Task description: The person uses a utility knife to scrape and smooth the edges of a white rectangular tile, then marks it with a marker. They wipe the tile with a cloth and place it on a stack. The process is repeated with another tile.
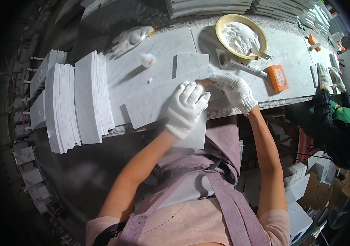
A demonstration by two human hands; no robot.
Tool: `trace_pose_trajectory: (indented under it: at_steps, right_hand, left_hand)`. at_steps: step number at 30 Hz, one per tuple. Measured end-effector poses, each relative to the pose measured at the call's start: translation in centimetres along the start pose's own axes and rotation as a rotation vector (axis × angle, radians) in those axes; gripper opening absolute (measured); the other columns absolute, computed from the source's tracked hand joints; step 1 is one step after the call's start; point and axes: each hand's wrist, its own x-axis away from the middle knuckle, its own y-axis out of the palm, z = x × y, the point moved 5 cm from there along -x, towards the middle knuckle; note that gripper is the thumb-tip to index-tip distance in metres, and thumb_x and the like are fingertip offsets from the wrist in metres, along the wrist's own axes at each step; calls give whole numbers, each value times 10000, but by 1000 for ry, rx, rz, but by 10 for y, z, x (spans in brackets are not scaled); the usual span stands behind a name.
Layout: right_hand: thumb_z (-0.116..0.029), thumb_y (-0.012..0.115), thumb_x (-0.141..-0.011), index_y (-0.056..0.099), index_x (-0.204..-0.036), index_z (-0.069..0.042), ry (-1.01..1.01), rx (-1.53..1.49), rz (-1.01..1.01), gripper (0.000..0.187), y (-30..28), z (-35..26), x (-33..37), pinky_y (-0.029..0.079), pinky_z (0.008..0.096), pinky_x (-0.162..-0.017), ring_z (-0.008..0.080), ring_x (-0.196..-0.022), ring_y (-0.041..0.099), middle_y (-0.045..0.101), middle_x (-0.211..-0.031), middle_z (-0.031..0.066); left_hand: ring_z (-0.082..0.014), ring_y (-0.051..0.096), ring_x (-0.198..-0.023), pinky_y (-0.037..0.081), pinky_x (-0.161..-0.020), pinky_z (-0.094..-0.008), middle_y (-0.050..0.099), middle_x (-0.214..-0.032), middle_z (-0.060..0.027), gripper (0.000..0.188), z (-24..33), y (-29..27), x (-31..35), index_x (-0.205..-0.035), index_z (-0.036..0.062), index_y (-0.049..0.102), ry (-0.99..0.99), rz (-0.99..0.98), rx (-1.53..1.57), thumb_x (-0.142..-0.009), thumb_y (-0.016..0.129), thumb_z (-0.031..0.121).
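In the head view, my left hand (188, 107) lies over a white tile (194, 137) overhanging the bench (171, 43); whether it grips, I can't tell. My right hand (234, 91) pinches a brown piece (203, 82). The tile looks stiff, brittle, probably slippery: best held by opposite edges. Marker (248, 68) and orange block (278, 78) bear print.

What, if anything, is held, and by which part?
The left hand lies over the far part of a white tile; whether it grips is unclear. So is any hold by the right hand.
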Motion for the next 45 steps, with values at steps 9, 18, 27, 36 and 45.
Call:
trace_pose_trajectory:
  at_steps: [9,18,27,36,45]
  right_hand:
    - [0,502,-1075,688,-1369,-4,60,-133,12,348,-10,-10,-26,574,318,-1005,219,-1164,719,735,-1275,152]
    - [-14,514,-1066,710,-1340,-8,-27,-18,-26,337,-11,-12,-38,592,321,-958,213,-1104,738,757,-1222,157]
    - [20,557,-1020,736,-1326,-69,-133,234,-48,366,-18,-13,-31,598,348,-892,243,-977,738,753,-1084,146]
    - [-14,580,-1016,741,-1310,-78,-137,303,69,341,-17,-25,-20,611,354,-833,278,-961,769,770,-1070,176]
    - [21,553,-1015,722,-1295,-12,-153,216,42,328,-18,-17,-35,602,351,-866,274,-972,749,750,-1098,175]
  left_hand:
    - [-300,590,-1263,493,-1112,-510,673,-1249,-66,362,1,-2,-1,-1155,159,769,5,8,2,-795,797,182]
    - [-319,594,-1239,511,-1081,-518,666,-1234,-96,371,0,-3,-3,-1119,117,764,31,2,35,-752,798,160]
    - [-336,605,-1211,521,-1042,-528,668,-1208,-109,377,0,-2,-5,-1098,100,761,22,2,58,-724,797,139]
    - [-346,616,-1185,524,-1031,-530,674,-1171,-118,356,1,-4,-7,-1082,87,761,18,19,64,-731,790,139]
    - [-339,612,-1178,527,-1018,-524,669,-1171,-107,360,1,-4,-6,-1083,90,762,38,22,72,-727,792,133]
